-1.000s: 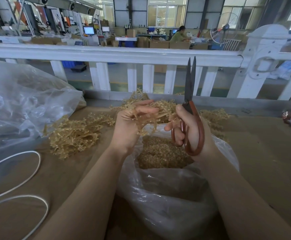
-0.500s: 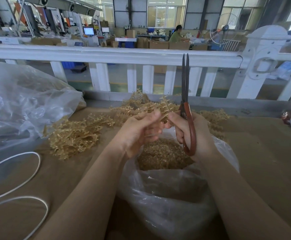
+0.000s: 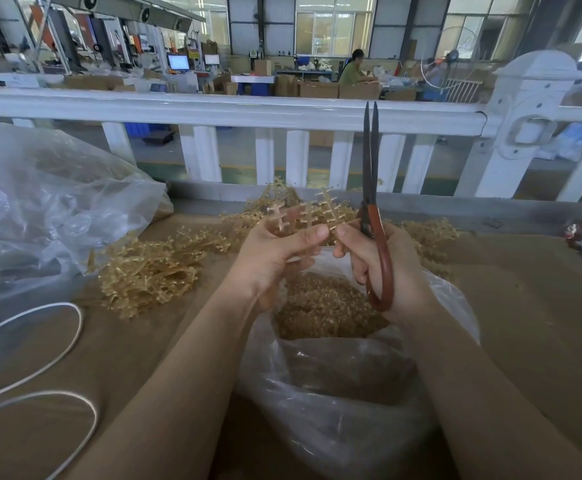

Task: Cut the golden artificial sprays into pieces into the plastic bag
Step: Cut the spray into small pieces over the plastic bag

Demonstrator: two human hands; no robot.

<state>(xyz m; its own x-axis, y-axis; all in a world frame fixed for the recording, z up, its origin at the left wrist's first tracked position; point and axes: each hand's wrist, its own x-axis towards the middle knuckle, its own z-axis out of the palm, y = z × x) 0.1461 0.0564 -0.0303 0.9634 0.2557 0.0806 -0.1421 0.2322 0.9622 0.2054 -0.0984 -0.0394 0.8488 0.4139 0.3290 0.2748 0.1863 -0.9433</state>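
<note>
Bag [image 3: 334,386]: clear plastic, open-mouthed, nearest of all, standing on the brown table [image 3: 531,306]; gold cut pieces [image 3: 320,306] fill its bottom.
Cord [image 3: 57,358]: white, looped on the table left of the bag.
Left hand [image 3: 275,258]: above the bag's mouth, fingers curled round a golden spray [image 3: 303,214] whose twigs stand up past the fingertips.
Right hand [image 3: 383,265]: above the bag's right rim, fingers through the red handles of the scissors [image 3: 372,209], gripping them; forefinger reaches toward the left hand's fingertip, nearly touching.
Scissors: upright, dark blades almost together, tips pointing up past the bag, clear of the spray.
Pile [image 3: 151,268]: uncut golden sprays on the table, left of and behind the bag.
Second bag [image 3: 47,209]: large crumpled clear plastic, far left of the bag.
Fence [image 3: 213,112]: white rail and pickets beyond the bag, at the table's far edge.
</note>
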